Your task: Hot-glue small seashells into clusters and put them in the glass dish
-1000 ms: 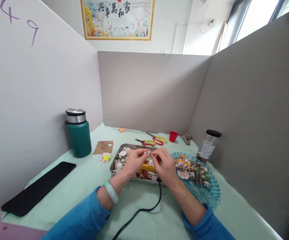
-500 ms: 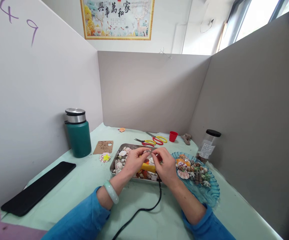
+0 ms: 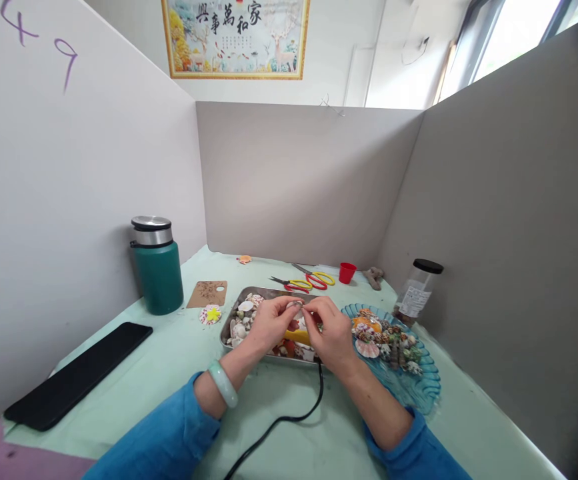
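Observation:
Over the metal tray (image 3: 227, 327), my left hand (image 3: 271, 324) and my right hand (image 3: 331, 331) meet fingertip to fingertip. Between them both hands pinch a small pale shell-like piece (image 3: 295, 304), mostly covered by the fingers. Below the hands a yellow tool (image 3: 299, 337) lies across the tray, partly hidden by my right hand. A black cord (image 3: 289, 419) runs from it toward the front edge. White shells (image 3: 239, 330) fill the tray's left side, and orange and brown ones lie nearer its front.
At right, a blue scalloped plate (image 3: 431, 381) holds many shells, with a black-lidded jar (image 3: 417, 290) behind it. Scissors (image 3: 293, 285), a red cup (image 3: 347, 273) and a grey lump (image 3: 373, 277) stand farther back. Leftward are a green flask (image 3: 157, 277), brown card (image 3: 207, 294), flower-like disc (image 3: 211, 315) and black slab (image 3: 81, 373).
The hands stay almost in place, with only a slight shift of the fingers. Less of the yellow tool shows beside my right hand than before.

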Available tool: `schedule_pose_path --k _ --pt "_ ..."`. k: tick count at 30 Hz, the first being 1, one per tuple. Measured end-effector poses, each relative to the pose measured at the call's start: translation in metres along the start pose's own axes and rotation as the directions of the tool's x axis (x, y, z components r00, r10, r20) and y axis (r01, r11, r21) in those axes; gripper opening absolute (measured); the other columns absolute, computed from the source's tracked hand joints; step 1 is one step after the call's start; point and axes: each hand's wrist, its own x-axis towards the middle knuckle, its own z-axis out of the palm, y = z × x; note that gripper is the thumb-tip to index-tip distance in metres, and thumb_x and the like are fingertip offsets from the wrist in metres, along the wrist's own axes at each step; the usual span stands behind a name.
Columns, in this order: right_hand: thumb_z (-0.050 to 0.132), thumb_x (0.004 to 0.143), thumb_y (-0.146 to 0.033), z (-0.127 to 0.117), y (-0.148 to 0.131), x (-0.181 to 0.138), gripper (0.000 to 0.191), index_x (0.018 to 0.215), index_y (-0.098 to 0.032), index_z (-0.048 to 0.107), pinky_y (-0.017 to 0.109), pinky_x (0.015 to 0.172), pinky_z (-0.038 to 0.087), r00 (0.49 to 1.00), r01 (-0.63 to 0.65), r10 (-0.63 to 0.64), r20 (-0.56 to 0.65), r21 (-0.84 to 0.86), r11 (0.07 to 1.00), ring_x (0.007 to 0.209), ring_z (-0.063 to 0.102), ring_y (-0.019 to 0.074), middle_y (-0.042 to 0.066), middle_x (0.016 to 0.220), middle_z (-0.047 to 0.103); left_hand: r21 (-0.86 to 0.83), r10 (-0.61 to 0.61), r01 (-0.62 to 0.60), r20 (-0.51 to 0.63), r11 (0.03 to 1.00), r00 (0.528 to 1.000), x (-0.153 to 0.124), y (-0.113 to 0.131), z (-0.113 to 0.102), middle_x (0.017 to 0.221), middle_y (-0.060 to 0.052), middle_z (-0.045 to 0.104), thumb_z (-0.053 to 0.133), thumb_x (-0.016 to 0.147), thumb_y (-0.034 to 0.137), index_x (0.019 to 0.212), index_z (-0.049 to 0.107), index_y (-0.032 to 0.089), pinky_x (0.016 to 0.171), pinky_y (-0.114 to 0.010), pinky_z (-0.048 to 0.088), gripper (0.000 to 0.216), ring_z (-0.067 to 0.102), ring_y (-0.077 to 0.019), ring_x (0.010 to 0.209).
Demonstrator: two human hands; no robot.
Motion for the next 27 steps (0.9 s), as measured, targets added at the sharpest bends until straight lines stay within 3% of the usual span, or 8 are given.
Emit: schedule_pose_path --k 11,27 --pt "0.048 0.086 -0.019 -0.0003 -0.0015 0.0005 0.007 0.082 -0.02 0.054 0.028 0.065 0.043 1.0 -0.017 0.016 0.022 0.037 0.999 0.071 0.054 0.0153 0.005 0.081 0.058 0.093 0.044 -0.04 -0.037 0.995 0.998 -0.0006 -0.0017 -0.0024 0.059 0.0 0.059 0.055 0.077 0.036 0.095 0.069 0.015 0.053 -0.022 0.045 0.031 0.055 -0.0118 0.053" --pt "0.047 0.086 -0.02 -0.0023 -0.0046 0.0028 0.01 0.081 -0.019 0.056 0.027 0.063 0.044 0.997 -0.069 0.067 0.03 0.093 0.993 0.068 0.052 0.0137 0.005 0.08 0.058 0.039 -0.016 0.016 0.002 0.999 1.0 -0.0021 0.0058 -0.0005 0.058 0.001 0.057 0.054 0.077 0.035 0.099 0.066 0.012 0.051 -0.022 0.044 0.034 0.055 -0.0114 0.05"
